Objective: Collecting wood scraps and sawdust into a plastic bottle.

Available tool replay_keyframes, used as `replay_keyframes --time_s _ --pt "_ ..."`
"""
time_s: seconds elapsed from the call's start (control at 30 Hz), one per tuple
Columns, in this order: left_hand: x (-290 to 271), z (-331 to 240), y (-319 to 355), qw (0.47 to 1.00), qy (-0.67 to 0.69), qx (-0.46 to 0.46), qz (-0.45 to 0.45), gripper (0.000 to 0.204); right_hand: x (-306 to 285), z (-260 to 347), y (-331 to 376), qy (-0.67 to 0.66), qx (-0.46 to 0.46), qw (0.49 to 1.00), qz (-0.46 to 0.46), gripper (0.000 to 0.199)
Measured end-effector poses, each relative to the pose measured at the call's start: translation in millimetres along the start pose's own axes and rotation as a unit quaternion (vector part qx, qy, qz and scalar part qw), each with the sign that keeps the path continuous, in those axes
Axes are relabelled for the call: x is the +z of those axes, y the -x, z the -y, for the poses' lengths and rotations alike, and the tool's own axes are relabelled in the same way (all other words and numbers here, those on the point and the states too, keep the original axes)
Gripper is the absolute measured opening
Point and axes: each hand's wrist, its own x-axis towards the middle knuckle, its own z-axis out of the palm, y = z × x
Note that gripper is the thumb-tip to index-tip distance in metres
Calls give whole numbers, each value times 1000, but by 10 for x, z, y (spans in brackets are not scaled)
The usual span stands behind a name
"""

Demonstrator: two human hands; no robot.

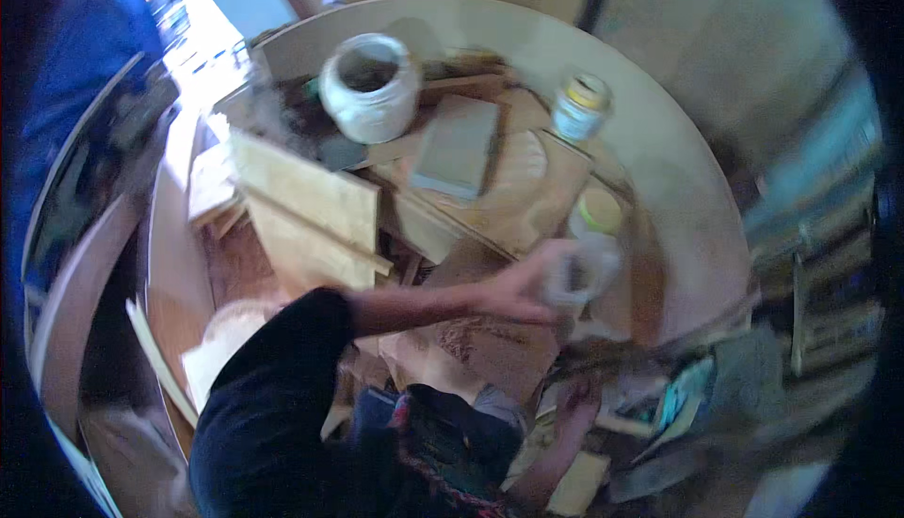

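My left arm, in a dark sleeve, reaches across to the right. At its end my left hand [524, 283] is closed around a translucent, whitish plastic cup or jar [586, 271]; its dark opening shows, and motion blurs it. Just beyond stands a container with a yellow-green lid [600, 209]. My right hand [578, 407] is low on the right, beside pale wood pieces and clutter. Its fingers are smeared, and I see nothing clearly held in them.
A round, pale-rimmed work surface [692, 151] carries a large white tub [370, 94], a grey rectangular block [456, 146] and a small jar with a yellow band [581, 106]. Wooden boards [311, 202] lean at left. Sawdust [471, 339] lies near my left forearm.
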Motion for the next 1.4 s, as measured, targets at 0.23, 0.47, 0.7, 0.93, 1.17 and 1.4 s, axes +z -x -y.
replay_keyframes --time_s 0.23,0.47,0.7,0.93,1.17,1.4 --pt "985 1056 -1485 980 -143 -136 -12 106 -1739 310 320 -34 66 983 170 35" --pt "727 926 -1411 964 -259 -46 48 115 -536 64 469 120 -8 977 -175 36" --pt "-2031 -982 43 522 -772 -147 -332 64 -343 674 965 112 189 973 -65 38" --pt "-2394 -682 1021 617 -731 -82 -281 33 -159 294 190 192 50 976 -92 40" --pt "-2153 -557 1195 631 -730 -47 -259 24 -214 384 194 140 103 983 59 40" --pt "-2093 -504 1404 657 -703 -30 -271 22 -63 362 441 171 54 983 -39 38"
